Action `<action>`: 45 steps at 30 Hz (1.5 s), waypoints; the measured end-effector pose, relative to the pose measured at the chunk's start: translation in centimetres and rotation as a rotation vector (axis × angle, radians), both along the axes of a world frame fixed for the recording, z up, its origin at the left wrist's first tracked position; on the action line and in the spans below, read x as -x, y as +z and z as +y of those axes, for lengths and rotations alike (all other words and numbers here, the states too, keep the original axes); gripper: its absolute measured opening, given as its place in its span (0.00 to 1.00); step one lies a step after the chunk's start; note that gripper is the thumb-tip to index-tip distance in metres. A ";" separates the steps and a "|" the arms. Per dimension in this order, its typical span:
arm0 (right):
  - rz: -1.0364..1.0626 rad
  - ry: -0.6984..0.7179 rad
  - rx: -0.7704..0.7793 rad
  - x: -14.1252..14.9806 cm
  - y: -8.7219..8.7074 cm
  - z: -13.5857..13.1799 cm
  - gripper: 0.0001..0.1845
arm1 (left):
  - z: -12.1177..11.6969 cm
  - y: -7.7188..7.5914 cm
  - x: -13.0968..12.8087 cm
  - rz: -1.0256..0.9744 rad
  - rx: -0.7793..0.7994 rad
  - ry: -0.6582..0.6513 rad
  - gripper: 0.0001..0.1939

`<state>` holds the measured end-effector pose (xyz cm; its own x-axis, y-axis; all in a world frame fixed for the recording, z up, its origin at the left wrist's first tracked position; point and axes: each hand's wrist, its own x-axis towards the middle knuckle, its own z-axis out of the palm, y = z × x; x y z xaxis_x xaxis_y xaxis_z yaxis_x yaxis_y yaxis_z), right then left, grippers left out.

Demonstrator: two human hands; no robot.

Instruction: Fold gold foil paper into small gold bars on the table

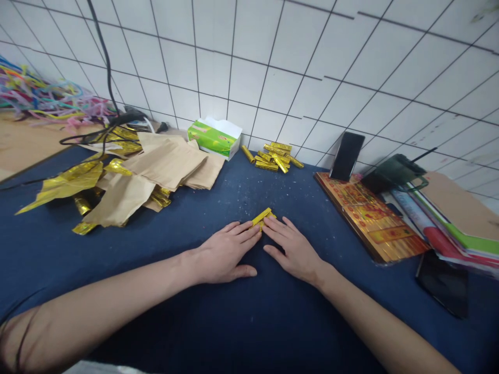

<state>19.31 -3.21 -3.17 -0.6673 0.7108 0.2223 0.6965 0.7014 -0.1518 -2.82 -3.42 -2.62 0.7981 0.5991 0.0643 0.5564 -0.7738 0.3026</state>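
Note:
A small piece of shiny gold foil paper [260, 216], folded or rolled into a narrow strip, lies on the dark blue tabletop [249, 317]. My left hand [226, 253] rests flat with its fingertips on the strip's left and near side. From the right, my right hand [295, 250] touches its other end with outstretched fingers. Both hands are open, thumbs apart from the strip, and the fingertips hide part of the foil. Beyond them, a pile of small gold foil rolls [275, 157] lies near the wall.
Brown paper sheets [167, 161] and crumpled gold foil [72, 179] spread at the left, with a black cable [103, 47]. A green tissue pack [214, 137] stands by the tiled wall. At right are a phone [346, 156], a patterned gold paper stack [370, 221] and a dark mug [393, 174].

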 end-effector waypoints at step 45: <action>0.122 -0.123 -0.086 -1.7 -0.7 2.8 0.13 | 0.8 0.8 -0.1 -0.031 -0.083 -0.014 0.21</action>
<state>21.03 -0.43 -3.86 -0.5414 0.7602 0.3592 0.7577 0.6263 -0.1834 -2.75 -2.62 -1.78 0.8029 0.5798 0.1384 0.5370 -0.8044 0.2542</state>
